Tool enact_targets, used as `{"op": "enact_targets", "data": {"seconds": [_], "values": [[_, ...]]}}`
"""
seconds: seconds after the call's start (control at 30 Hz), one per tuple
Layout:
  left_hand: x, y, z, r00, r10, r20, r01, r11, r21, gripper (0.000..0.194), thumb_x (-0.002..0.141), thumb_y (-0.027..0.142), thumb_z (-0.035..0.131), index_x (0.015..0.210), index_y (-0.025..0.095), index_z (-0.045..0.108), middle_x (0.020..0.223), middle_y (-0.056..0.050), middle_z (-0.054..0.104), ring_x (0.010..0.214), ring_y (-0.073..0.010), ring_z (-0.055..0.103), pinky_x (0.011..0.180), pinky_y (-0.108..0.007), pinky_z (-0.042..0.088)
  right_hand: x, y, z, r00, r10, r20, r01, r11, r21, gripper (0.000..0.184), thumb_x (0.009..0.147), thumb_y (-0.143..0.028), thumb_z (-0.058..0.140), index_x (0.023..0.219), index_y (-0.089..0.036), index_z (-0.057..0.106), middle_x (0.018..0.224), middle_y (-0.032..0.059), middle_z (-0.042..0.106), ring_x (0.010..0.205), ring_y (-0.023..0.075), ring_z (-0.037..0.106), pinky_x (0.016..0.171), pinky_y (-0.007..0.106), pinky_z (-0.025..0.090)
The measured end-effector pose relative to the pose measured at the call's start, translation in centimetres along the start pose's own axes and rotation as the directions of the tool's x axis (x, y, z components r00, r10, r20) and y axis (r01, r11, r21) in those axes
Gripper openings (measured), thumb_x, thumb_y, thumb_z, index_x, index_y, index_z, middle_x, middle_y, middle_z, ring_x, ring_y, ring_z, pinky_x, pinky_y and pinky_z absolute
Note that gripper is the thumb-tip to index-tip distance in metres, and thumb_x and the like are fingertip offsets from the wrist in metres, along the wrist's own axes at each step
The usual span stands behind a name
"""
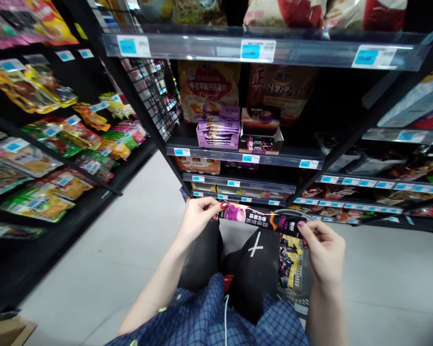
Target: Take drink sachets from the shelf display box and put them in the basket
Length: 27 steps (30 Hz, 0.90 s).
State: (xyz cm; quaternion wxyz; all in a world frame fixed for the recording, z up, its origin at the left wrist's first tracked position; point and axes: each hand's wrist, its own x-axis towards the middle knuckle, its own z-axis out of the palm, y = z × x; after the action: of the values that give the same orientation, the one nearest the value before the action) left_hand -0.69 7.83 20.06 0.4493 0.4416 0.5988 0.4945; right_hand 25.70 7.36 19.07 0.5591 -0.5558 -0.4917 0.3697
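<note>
Stretched between my two hands above my knees is a long, narrow drink sachet (254, 216), black and purple with a cup printed on it. My left hand (202, 214) pinches its left end between thumb and fingers. At the other end, my right hand (321, 242) grips it the same way. Ahead on the shelf stand an open purple box of sachets (218, 133) and a dark open display box (260, 139). Beside my right leg, partly behind my right forearm, a grey basket (303, 288) holds several small black and yellow packets (290, 259).
Shelf edges with price tags (250, 158) run across in front of me. Large cereal bags (209, 86) stand behind the boxes. Left is a rack of packaged snacks (46, 149); an open cardboard box (10, 331) sits at the lower left on the grey floor (104, 269).
</note>
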Motion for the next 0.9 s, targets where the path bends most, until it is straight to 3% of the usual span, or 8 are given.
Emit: {"op": "enact_targets", "data": {"seconds": [0.13, 0.3, 0.37, 0.47, 0.57, 0.7, 0.8, 0.9], "values": [[0.5, -0.5, 0.0, 1.000, -0.012, 0.012, 0.012, 0.999, 0.036, 0.030, 0.064, 0.037, 0.070, 0.052, 0.012, 0.058, 0.042, 0.004, 0.049, 0.041, -0.0047, 0.042, 0.040, -0.016, 0.029, 0.4, 1.2, 0.3, 0.996, 0.063, 0.064, -0.065, 0.998, 0.028, 0.027, 0.071, -0.036, 0.072, 0.060, -0.016, 0.056, 0.050, -0.0061, 0.044, 0.045, 0.0041, 0.037, 0.041, 0.016, 0.031], [1.1, -1.7, 0.8, 0.996, -0.050, 0.072, 0.048, 0.998, 0.027, 0.030, 0.066, 0.037, 0.066, 0.052, 0.013, 0.054, 0.042, 0.004, 0.049, 0.041, -0.0045, 0.041, 0.042, -0.017, 0.031, 1.0, 1.7, 0.2, 0.968, 0.125, 0.219, -0.152, 0.982, 0.111, 0.022, 0.073, -0.038, 0.069, 0.071, -0.019, 0.057, 0.057, -0.0052, 0.055, 0.047, 0.0080, 0.051, 0.048, 0.020, 0.045], [1.3, -2.7, 1.7, 0.988, -0.048, 0.146, 0.041, 0.998, 0.050, 0.031, 0.070, 0.038, 0.064, 0.054, 0.013, 0.054, 0.045, 0.003, 0.050, 0.042, -0.0048, 0.042, 0.044, -0.017, 0.034, 1.4, 2.0, -0.9, 0.960, 0.141, 0.243, -0.169, 0.981, 0.097, 0.024, 0.071, -0.040, 0.071, 0.074, -0.020, 0.058, 0.054, -0.0052, 0.057, 0.044, 0.0100, 0.054, 0.048, 0.023, 0.048], [1.3, -4.7, 2.9, 0.945, -0.076, 0.318, 0.039, 0.992, 0.121, 0.033, 0.078, 0.043, 0.056, 0.070, 0.012, 0.063, 0.056, 0.000, 0.056, 0.049, -0.0069, 0.048, 0.048, -0.018, 0.039, 1.3, 3.9, -4.5, 0.976, 0.186, 0.113, -0.191, 0.981, 0.029, 0.030, 0.068, -0.045, 0.071, 0.079, -0.021, 0.056, 0.057, -0.0030, 0.062, 0.043, 0.0137, 0.059, 0.047, 0.026, 0.050], [1.3, -7.3, 3.2, 0.894, -0.168, 0.414, 0.066, 0.966, 0.250, 0.038, 0.080, 0.045, 0.054, 0.097, 0.013, 0.065, 0.070, -0.002, 0.064, 0.058, -0.0094, 0.054, 0.055, -0.020, 0.044, -0.4, 8.3, -9.4, 0.965, 0.218, -0.142, -0.238, 0.962, -0.138, 0.035, 0.070, -0.052, 0.066, 0.083, -0.023, 0.052, 0.064, 0.0003, 0.066, 0.048, 0.0169, 0.063, 0.052, 0.030, 0.053], [1.5, -10.9, 2.6, 0.834, -0.293, 0.467, 0.083, 0.904, 0.419, 0.043, 0.079, 0.046, 0.054, 0.108, 0.014, 0.061, 0.079, -0.005, 0.068, 0.065, -0.0128, 0.060, 0.060, -0.023, 0.047, -4.4, 16.6, -14.1, 0.863, 0.345, -0.370, -0.471, 0.813, -0.342, 0.036, 0.078, -0.052, 0.056, 0.095, -0.020, 0.049, 0.070, 0.0045, 0.068, 0.059, 0.0212, 0.067, 0.060, 0.035, 0.055], [1.1, -12.6, 2.7, 0.803, -0.352, 0.481, 0.081, 0.864, 0.498, 0.044, 0.079, 0.047, 0.052, 0.107, 0.014, 0.060, 0.080, -0.005, 0.068, 0.068, -0.0147, 0.062, 0.062, -0.025, 0.047, -7.3, 22.3, -14.4, 0.780, 0.449, -0.436, -0.614, 0.682, -0.397, 0.033, 0.085, -0.043, 0.053, 0.101, -0.014, 0.054, 0.079, 0.0066, 0.067, 0.068, 0.0206, 0.067, 0.063, 0.036, 0.055], [0.4, -12.6, 3.4, 0.779, -0.346, 0.523, -0.018, 0.822, 0.570, 0.041, 0.080, 0.046, 0.050, 0.106, 0.017, 0.061, 0.081, -0.004, 0.068, 0.070, -0.0149, 0.061, 0.067, -0.025, 0.045, -9.3, 26.3, -12.5, 0.712, 0.526, -0.465, -0.702, 0.542, -0.462, 0.029, 0.089, -0.034, 0.054, 0.109, -0.014, 0.056, 0.102, 0.0066, 0.063, 0.085, 0.0165, 0.063, 0.075, 0.036, 0.054]]}}
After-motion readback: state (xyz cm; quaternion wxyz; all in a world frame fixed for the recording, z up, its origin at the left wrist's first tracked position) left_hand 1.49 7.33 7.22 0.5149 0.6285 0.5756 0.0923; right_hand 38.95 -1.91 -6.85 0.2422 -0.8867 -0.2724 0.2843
